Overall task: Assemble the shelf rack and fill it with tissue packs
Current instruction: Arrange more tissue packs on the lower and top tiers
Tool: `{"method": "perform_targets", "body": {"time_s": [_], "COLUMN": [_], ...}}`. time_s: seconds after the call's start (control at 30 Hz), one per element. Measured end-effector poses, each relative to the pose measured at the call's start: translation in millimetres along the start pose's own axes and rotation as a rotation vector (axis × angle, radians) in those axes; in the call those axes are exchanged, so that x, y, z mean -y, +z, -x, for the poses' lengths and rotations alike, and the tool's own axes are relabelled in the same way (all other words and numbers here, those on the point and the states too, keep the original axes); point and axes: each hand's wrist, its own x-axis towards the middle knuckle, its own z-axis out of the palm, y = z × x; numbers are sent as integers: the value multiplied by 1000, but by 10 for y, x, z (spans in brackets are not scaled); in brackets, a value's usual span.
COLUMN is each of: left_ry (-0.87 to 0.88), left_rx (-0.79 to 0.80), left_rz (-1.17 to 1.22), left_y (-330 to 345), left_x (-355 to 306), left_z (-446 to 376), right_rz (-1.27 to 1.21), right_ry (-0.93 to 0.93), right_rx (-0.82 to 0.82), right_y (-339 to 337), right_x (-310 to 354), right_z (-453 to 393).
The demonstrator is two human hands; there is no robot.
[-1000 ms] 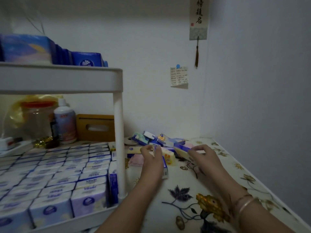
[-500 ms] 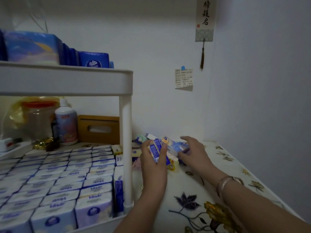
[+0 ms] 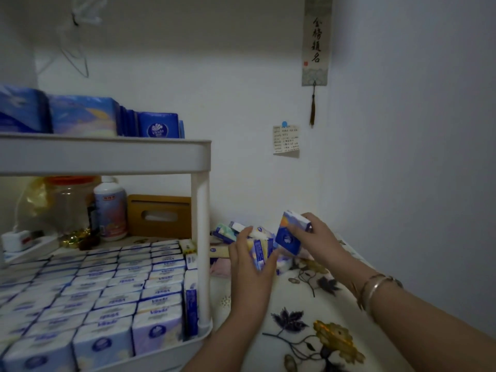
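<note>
Tissue packs [image 3: 128, 288] filling shelf rack [image 3: 107, 157], floral tablecloth [image 3: 308, 331], both hands gripping packs, white walls [image 3: 402, 130]

My left hand [image 3: 251, 260] grips a pack; my right hand [image 3: 312, 237] pinches another, both forearms extended.

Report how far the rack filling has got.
Done: the rack stands assembled, its lower tray packed with rows of tissue packs, more on the upper tray. In hand: the left hand grips packs, the right hand holds a blue pack. Left: the loose pile on the tablecloth.
</note>
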Motion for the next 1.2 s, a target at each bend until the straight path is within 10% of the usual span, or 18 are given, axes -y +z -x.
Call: {"method": "perform_targets", "body": {"time_s": [0.43, 0.87, 1.2], "left_ry": [589, 313, 179], "left_rx": [77, 495, 476], "left_rz": [-533, -593, -1235], "left_y": [-539, -1694, -2412], "left_x": [-1936, -2963, -2819], "left_z": [-56, -458, -816], "right_rz": [-263, -219, 107], "right_ry": [-157, -273, -413], "right_rx": [241, 271, 370], "right_y": [-706, -488, 193], "right_x": [1868, 2843, 2969], "right_z": [815, 591, 342]}}
